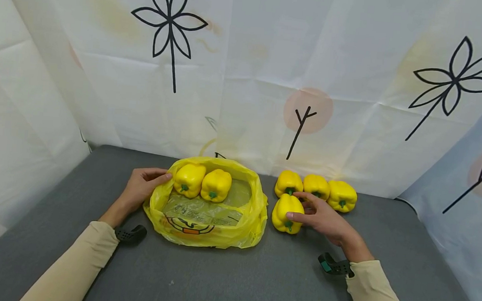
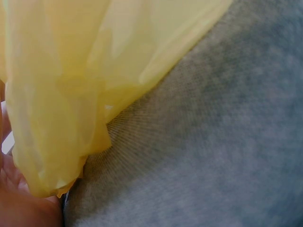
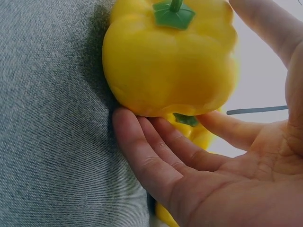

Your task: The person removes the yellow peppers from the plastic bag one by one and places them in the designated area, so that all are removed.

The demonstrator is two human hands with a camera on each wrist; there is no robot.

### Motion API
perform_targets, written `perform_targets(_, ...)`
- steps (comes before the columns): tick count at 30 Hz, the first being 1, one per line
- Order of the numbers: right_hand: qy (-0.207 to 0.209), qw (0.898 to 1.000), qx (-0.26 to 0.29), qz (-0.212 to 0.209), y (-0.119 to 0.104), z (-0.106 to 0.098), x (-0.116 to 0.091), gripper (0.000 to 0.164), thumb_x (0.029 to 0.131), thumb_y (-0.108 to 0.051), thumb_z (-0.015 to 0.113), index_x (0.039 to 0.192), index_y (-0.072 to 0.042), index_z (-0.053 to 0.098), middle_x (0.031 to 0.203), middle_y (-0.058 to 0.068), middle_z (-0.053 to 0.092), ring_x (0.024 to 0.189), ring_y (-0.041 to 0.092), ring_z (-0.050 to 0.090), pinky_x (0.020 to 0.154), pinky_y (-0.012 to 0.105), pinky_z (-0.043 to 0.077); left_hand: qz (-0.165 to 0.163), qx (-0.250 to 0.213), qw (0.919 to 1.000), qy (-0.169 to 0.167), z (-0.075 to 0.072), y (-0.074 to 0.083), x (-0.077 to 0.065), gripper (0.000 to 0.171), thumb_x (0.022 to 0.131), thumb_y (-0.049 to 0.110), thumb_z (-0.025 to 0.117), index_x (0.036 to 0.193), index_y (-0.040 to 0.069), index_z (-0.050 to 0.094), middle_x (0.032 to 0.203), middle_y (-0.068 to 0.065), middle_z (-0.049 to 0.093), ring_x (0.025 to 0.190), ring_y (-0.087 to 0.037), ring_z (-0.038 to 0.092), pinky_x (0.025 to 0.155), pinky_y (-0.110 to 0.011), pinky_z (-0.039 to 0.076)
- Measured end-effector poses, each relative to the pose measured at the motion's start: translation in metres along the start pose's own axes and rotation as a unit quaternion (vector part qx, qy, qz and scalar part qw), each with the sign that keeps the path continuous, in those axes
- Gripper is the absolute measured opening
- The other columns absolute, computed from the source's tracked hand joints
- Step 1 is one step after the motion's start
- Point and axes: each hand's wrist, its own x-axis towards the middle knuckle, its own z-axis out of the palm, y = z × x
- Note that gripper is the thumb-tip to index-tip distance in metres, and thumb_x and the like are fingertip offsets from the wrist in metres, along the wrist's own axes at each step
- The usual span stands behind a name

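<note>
A yellow plastic bag [image 1: 204, 235] stands on the grey table with its mouth spread wide. Two yellow bell peppers, one at the left [image 1: 189, 180] and one beside it [image 1: 216, 185], lie inside against its far side. My left hand [image 1: 142, 187] pinches the bag's left rim; in the left wrist view the yellow film [image 2: 52, 118] hides most of that hand. To the right of the bag, my right hand [image 1: 325, 218] holds another bell pepper [image 1: 285, 213] between thumb and fingers, its green stem toward me. In the right wrist view, fingertips [image 3: 127, 125] touch this pepper's side.
Behind the held pepper, three more yellow bell peppers stand in a row, at left [image 1: 288, 180], middle [image 1: 317, 184] and right [image 1: 342, 196]. The grey table [image 1: 230, 286] ends at a white cloth backdrop [image 1: 251, 123] with printed plants.
</note>
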Motion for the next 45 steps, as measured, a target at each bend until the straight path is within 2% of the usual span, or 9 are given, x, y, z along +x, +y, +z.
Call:
perform_targets(12,0.0,1.0,0.016,-0.013,-0.006,-0.004,-0.006,0.086,0.097,-0.035,0.072,0.159,-0.001,0.025,0.151,0.03,0.038,0.135,0.046,0.044,0.101,0.05,0.051,-0.005,0.0,1.0,0.001,-0.002,0.0,-0.003,0.042,0.101,0.021,0.068,0.127,-0.013,0.065,0.101,0.011,0.072,0.089,-0.008,0.07,0.076,-0.025,0.06)
perform_targets(18,0.01,1.0,0.005,-0.023,-0.013,-0.01,-0.011,0.086,0.098,-0.035,0.071,0.16,-0.002,0.022,0.152,0.029,0.039,0.137,0.048,0.041,0.105,0.057,0.045,-0.004,-0.001,1.0,0.0,-0.003,0.0,-0.004,0.042,0.101,0.021,0.068,0.127,-0.012,0.065,0.101,0.01,0.073,0.088,-0.009,0.07,0.075,-0.026,0.06)
perform_targets(24,0.023,0.999,-0.002,-0.033,-0.024,-0.014,-0.016,0.087,0.097,-0.035,0.071,0.161,-0.005,0.02,0.153,0.028,0.038,0.139,0.048,0.039,0.106,0.062,0.042,-0.003,-0.004,1.0,0.002,-0.004,-0.001,-0.005,0.042,0.101,0.02,0.068,0.126,-0.013,0.065,0.101,0.01,0.073,0.088,-0.009,0.071,0.074,-0.026,0.06)
perform_targets(36,0.041,0.997,-0.007,-0.061,-0.049,-0.015,-0.024,0.082,0.097,-0.032,0.072,0.16,-0.009,0.026,0.153,0.025,0.038,0.138,0.045,0.04,0.104,0.063,0.043,-0.006,0.003,1.0,0.005,-0.002,-0.003,-0.003,0.042,0.1,0.022,0.069,0.126,-0.012,0.066,0.101,0.01,0.073,0.088,-0.009,0.07,0.075,-0.026,0.06)
perform_targets(45,0.033,0.995,0.002,-0.098,-0.069,-0.007,-0.018,0.076,0.098,-0.03,0.072,0.159,-0.011,0.031,0.152,0.022,0.041,0.139,0.043,0.04,0.107,0.06,0.041,0.001,0.009,0.9999,0.007,-0.001,-0.004,0.001,0.042,0.099,0.022,0.07,0.125,-0.011,0.066,0.1,0.012,0.072,0.088,-0.008,0.07,0.075,-0.026,0.06)
